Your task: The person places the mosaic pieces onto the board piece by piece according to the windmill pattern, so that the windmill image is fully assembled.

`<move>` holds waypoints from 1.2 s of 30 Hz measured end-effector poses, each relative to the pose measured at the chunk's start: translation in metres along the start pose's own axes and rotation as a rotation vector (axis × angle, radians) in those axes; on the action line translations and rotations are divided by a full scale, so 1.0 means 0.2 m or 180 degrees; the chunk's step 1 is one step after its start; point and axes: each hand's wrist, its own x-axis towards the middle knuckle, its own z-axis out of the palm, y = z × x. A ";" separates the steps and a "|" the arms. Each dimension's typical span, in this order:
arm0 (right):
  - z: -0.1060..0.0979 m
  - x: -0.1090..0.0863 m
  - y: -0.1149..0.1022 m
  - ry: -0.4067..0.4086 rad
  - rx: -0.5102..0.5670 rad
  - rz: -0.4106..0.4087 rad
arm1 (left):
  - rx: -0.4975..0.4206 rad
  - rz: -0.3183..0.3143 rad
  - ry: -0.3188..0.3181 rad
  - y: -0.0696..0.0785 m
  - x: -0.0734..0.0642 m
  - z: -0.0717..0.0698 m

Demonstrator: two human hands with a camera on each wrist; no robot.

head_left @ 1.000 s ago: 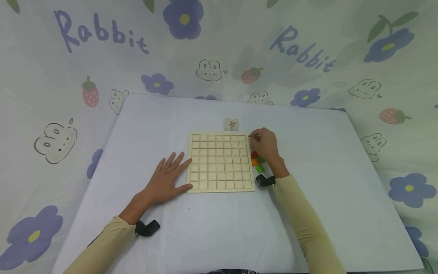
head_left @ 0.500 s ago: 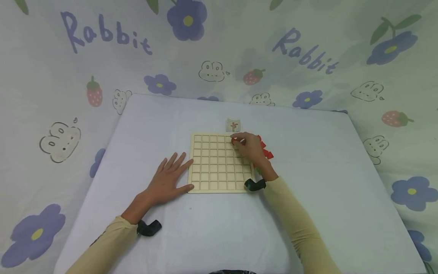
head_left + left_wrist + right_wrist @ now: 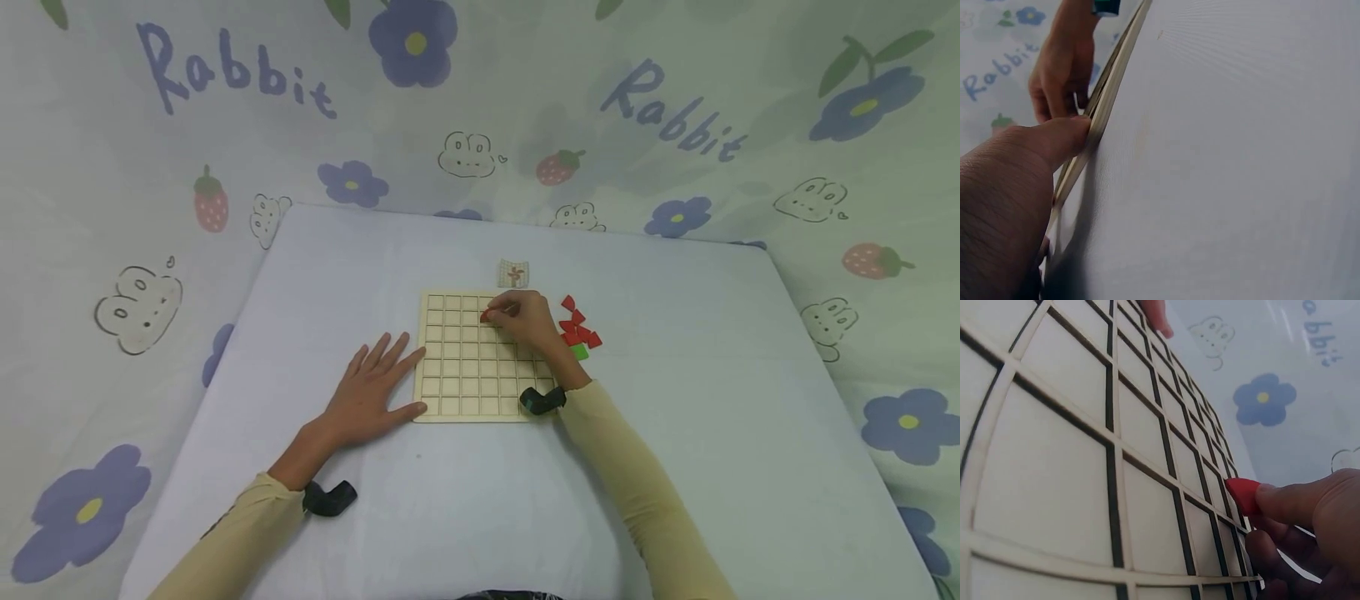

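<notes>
A square wooden grid board (image 3: 471, 418) lies on the white table, its visible cells holding no pieces. My left hand (image 3: 365, 398) is spread flat with straight fingers, thumb and fingertips touching the board's left edge. Between thumb and fingers my right hand (image 3: 525, 321) pinches a red piece (image 3: 1244, 495) with a curved side, over the far rows of the grid. In the right wrist view the piece's tip is at the dividers; whether it touches them I cannot tell. The right hand and wrist cover part of the board's right side.
Several red pieces (image 3: 577, 317) lie loosely right of the board, with a green piece (image 3: 580, 352) beside them. Behind the board is a small card (image 3: 513, 274) printed with a grid and a red pinwheel shape. A patterned cloth (image 3: 480, 108) hangs behind the table.
From the board's right side, my right hand has moved left over the far rows, carrying the red piece. More of the loose red pieces now show. The left hand has stayed on the edge.
</notes>
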 end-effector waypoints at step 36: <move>-0.26 -0.06 0.19 0.0414 -0.1314 0.0300 | 0.0012 0.0011 0.0080 0.00 -0.01 0.00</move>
